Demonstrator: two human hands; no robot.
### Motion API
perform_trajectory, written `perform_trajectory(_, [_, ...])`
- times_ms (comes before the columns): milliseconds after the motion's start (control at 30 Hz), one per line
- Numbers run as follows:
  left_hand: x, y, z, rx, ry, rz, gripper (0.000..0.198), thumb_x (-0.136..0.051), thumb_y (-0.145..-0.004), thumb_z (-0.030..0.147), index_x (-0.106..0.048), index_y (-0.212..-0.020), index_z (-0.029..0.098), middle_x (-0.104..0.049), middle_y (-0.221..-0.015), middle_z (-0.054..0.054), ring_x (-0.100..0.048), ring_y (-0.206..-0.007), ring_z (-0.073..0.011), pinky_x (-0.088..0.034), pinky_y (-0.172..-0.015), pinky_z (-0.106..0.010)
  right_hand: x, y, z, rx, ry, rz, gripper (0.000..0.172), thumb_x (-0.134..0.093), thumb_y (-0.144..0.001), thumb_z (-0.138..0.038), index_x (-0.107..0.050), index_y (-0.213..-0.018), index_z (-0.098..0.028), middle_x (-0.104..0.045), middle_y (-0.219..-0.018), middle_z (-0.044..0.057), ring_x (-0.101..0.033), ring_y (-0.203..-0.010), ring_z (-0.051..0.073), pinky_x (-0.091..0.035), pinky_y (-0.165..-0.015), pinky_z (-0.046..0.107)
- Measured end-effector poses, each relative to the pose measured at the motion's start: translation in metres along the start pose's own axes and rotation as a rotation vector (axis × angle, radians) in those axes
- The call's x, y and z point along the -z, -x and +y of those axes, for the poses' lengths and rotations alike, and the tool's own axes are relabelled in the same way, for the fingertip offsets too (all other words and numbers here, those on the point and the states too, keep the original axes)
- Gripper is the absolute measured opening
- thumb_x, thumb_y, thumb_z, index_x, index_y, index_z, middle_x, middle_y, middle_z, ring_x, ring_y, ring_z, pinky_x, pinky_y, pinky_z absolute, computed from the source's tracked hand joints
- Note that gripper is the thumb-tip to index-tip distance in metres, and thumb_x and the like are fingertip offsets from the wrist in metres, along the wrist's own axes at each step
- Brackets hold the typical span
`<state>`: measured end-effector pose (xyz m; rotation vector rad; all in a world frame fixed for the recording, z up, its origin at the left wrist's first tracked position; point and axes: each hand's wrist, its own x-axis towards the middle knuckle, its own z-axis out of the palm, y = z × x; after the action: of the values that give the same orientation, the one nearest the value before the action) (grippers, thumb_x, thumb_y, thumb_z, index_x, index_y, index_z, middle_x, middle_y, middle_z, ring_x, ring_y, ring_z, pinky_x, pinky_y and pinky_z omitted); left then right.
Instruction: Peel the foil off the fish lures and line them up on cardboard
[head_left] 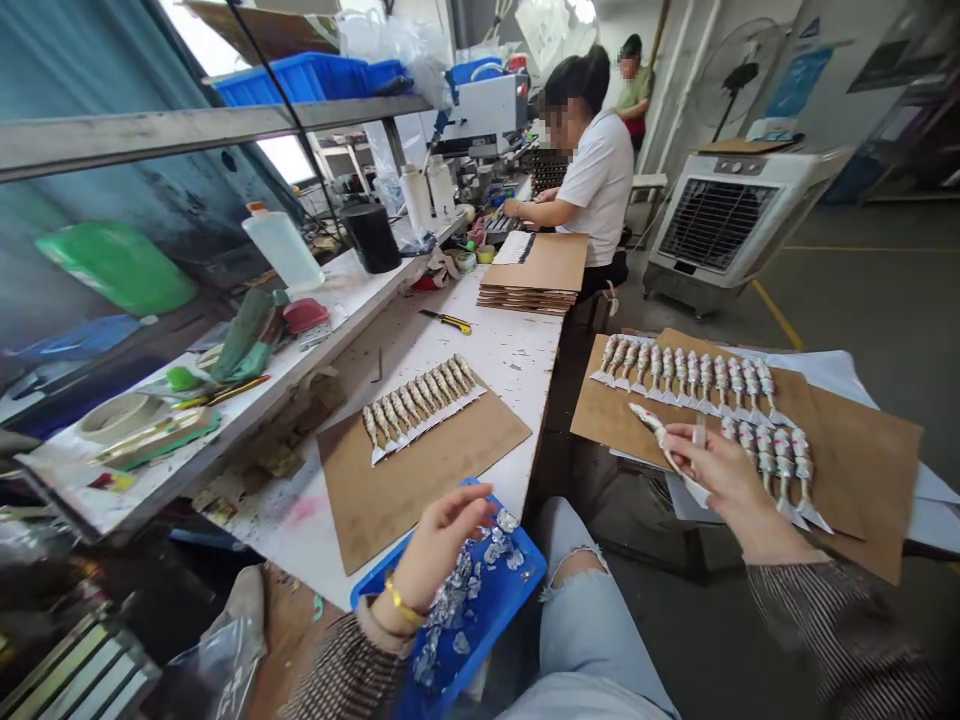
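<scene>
Head view: fishing lures laid out on cardboard, hands at tray and board.

Left hand [442, 545] with fingers loosely curled, dipping into clear plastic bits [469, 590] in blue tray [510, 600] at near table edge. Right hand [720, 475] pinching one lure [652, 425] between fingertips above right cardboard sheet [862, 430], beside lure rows [690, 375]. More lures [420, 400] on left cardboard [420, 480]. Seated co-worker [600, 180] far along table [517, 350].

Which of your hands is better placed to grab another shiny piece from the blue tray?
Left, I'd say. The left hand already hovers over the shiny pieces in the blue tray, while the right hand holds a fish lure over the cardboard.
</scene>
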<state>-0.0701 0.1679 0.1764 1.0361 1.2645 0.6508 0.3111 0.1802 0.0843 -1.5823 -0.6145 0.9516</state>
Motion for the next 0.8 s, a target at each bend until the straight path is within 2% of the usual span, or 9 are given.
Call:
perform_trajectory(100, [-0.04,0.008,-0.009,0.063,0.162,-0.092,0.062,-0.079,-0.074,0.054,-0.071,-0.119,0.013,-0.074,-0.108,-0.016,-0.066,-0.092,-0.0213,-0.05,-0.079,-0.032,-0.046,0.064,-0.011,-0.058,-0.06,-0.221,0.052,-0.088,-0.056,-0.048,-0.069,-0.093,-0.017,-0.059,-0.064,-0.001,-0.049,-0.051,0.009,-0.034,-0.043,0.021])
perform_trajectory(167, [-0.057,0.012,-0.015,0.095,0.306,-0.135,0.061,-0.081,-0.071,0.055,-0.073,-0.116,0.014,-0.072,-0.107,-0.015,-0.064,-0.09,-0.0195,-0.048,-0.074,-0.03,-0.074,0.108,-0.014,-0.112,-0.113,-0.374,0.049,-0.088,-0.062,-0.048,-0.068,-0.095,-0.018,-0.058,-0.065,-0.002,-0.047,-0.051,0.009,-0.034,-0.043,0.021])
perform_trajectory(233, [-0.065,0.02,-0.021,0.075,0.458,-0.171,0.055,-0.081,-0.072,0.055,-0.075,-0.107,0.013,-0.07,-0.097,-0.012,-0.061,-0.083,-0.0164,-0.046,-0.07,-0.027,-0.095,0.144,-0.014,-0.139,-0.128,-0.511,0.046,-0.086,-0.067,-0.047,-0.067,-0.098,-0.019,-0.059,-0.068,-0.002,-0.047,-0.052,0.009,-0.035,-0.045,0.021])
perform_trajectory(300, [-0.064,0.031,-0.028,0.029,0.599,-0.131,0.046,-0.082,-0.072,0.052,-0.074,-0.095,0.013,-0.065,-0.086,-0.007,-0.057,-0.076,-0.013,-0.044,-0.068,-0.025,-0.107,0.167,-0.011,-0.136,-0.092,-0.608,0.043,-0.082,-0.073,-0.049,-0.065,-0.1,-0.021,-0.06,-0.073,-0.002,-0.046,-0.053,0.008,-0.035,-0.045,0.021])
perform_trajectory(433, [-0.053,0.056,-0.039,-0.021,0.772,0.035,0.041,-0.087,-0.07,0.043,-0.067,-0.089,0.013,-0.061,-0.082,-0.004,-0.055,-0.07,-0.0102,-0.043,-0.066,-0.024,-0.113,0.179,-0.002,-0.015,0.111,-0.764,0.046,-0.076,-0.078,-0.056,-0.062,-0.105,-0.022,-0.065,-0.083,0.001,-0.056,-0.067,0.013,-0.045,-0.054,0.022])
perform_trajectory(500, [-0.047,0.065,-0.043,-0.015,0.811,0.062,0.04,-0.085,-0.072,0.043,-0.065,-0.088,0.013,-0.06,-0.078,-0.002,-0.053,-0.065,-0.0091,-0.042,-0.062,-0.023,-0.113,0.178,-0.002,0.092,0.236,-0.843,0.047,-0.069,-0.082,-0.059,-0.062,-0.112,-0.023,-0.069,-0.092,0.003,-0.063,-0.078,0.017,-0.051,-0.065,0.024])
perform_trajectory(567, [-0.041,0.072,-0.046,-0.001,0.835,0.086,0.039,-0.084,-0.073,0.044,-0.062,-0.083,0.013,-0.057,-0.072,0.0,-0.05,-0.06,-0.0079,-0.041,-0.059,-0.022,-0.114,0.177,-0.005,0.217,0.357,-0.907,0.043,-0.056,-0.09,-0.06,-0.062,-0.111,-0.023,-0.07,-0.089,0.002,-0.064,-0.076,0.017,-0.05,-0.065,0.025])
perform_trajectory(667, [-0.037,0.078,-0.047,0.019,0.849,0.077,0.039,-0.085,-0.072,0.043,-0.059,-0.077,0.014,-0.054,-0.068,0.001,-0.048,-0.057,-0.0071,-0.04,-0.057,-0.022,-0.119,0.18,-0.016,0.406,0.467,-0.994,0.039,-0.044,-0.098,-0.055,-0.065,-0.095,-0.022,-0.066,-0.073,0.0,-0.059,-0.064,0.014,-0.046,-0.06,0.024])
perform_trajectory(800, [-0.035,0.082,-0.046,0.018,0.892,0.031,0.036,-0.084,-0.074,0.04,-0.063,-0.082,0.012,-0.051,-0.068,0.001,-0.046,-0.056,-0.0066,-0.038,-0.055,-0.021,-0.125,0.183,-0.026,0.541,0.466,-1.007,0.036,-0.046,-0.1,-0.048,-0.066,-0.086,-0.022,-0.067,-0.074,0.0,-0.059,-0.064,0.013,-0.046,-0.061,0.023])
